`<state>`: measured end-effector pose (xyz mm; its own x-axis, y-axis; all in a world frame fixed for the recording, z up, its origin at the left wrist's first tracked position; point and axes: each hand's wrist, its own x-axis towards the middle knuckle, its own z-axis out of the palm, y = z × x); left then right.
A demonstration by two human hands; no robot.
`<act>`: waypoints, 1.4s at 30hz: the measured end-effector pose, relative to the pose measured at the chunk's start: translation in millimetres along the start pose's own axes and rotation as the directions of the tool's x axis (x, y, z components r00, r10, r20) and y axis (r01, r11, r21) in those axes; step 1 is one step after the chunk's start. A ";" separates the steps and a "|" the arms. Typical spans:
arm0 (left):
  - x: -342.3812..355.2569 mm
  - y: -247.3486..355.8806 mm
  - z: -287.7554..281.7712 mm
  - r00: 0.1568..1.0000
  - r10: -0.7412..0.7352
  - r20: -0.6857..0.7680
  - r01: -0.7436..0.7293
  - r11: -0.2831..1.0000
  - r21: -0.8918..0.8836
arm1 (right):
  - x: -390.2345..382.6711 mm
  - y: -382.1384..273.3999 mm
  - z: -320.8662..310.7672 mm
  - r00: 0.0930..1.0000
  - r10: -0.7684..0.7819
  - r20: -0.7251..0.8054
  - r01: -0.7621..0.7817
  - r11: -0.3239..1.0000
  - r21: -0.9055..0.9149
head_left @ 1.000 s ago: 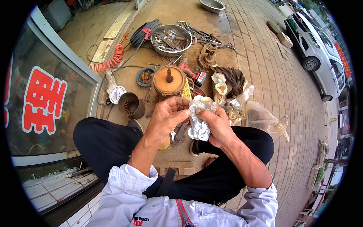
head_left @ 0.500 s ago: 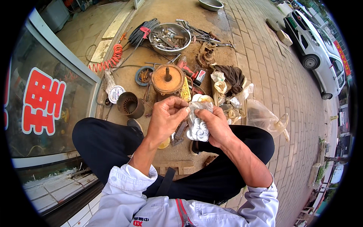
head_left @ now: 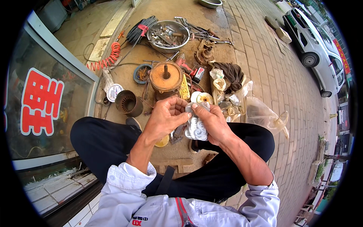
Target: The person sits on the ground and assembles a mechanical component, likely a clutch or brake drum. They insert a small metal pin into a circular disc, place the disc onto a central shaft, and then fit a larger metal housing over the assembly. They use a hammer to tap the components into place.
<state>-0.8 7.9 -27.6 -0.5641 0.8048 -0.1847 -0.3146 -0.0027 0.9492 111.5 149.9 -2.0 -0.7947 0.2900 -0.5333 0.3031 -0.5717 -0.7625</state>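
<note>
Between my two hands hangs a small clear plastic bag of rings (head_left: 196, 130), filled with several pale ring-shaped pieces like washers. My right hand (head_left: 216, 123) grips the bag's upper part, thumb on top. On the other side, the fingers of my left hand (head_left: 163, 116) are bent, with thumb and fingertips pressed together at the bag's upper edge. Just beyond the hands stands a rusty round motor housing (head_left: 166, 77) with an upright shaft. A white disc (head_left: 196, 97) and a yellowish round part lie past my fingertips.
Left of the housing are a slotted metal cylinder (head_left: 129, 104) and a blue dish (head_left: 141, 74) of screws. A red cordless tool (head_left: 185, 65) lies behind it. Farther off sit a steel bowl (head_left: 168, 36) of metal bits and loose wrenches. Plastic bags (head_left: 264, 115) lie right; a glass door (head_left: 53, 98) stands left.
The bag's upper part, spread up between my hands before, is now gathered lower. My hands stay close together, and the white disc beyond them shows more fully.
</note>
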 end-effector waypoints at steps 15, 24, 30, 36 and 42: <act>1.4 -18.8 -6.4 0.993 -0.044 -0.107 0.047 0.999 0.026 | 1.5 4.2 0.0 1.000 -0.016 0.014 0.018 0.988 -0.152; -5.3 -27.5 -6.4 0.989 -0.082 -0.120 0.059 0.982 -0.179 | 11.5 19.9 -6.4 0.993 -0.110 0.048 0.119 0.961 -0.249; -4.9 -32.2 -2.9 0.987 -0.154 -0.052 0.139 0.966 -0.217 | 10.2 23.1 -13.0 0.991 -0.133 0.013 0.124 0.884 -0.450; -4.0 -35.8 -1.1 0.967 -0.235 -0.099 0.209 0.953 -0.218 | 12.0 29.4 -14.2 0.993 -0.115 0.009 0.106 0.876 -0.471; -2.5 -38.1 9.2 0.962 -0.137 -0.237 0.123 0.990 -0.074 | 8.7 27.1 -9.0 0.997 -0.071 0.006 0.069 0.933 -0.354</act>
<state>19.6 11.5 -61.0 -0.6806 0.6334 -0.3682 -0.4370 0.0523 0.8979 117.5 143.8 -30.7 -0.8175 0.3249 -0.4756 0.4143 -0.2419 -0.8774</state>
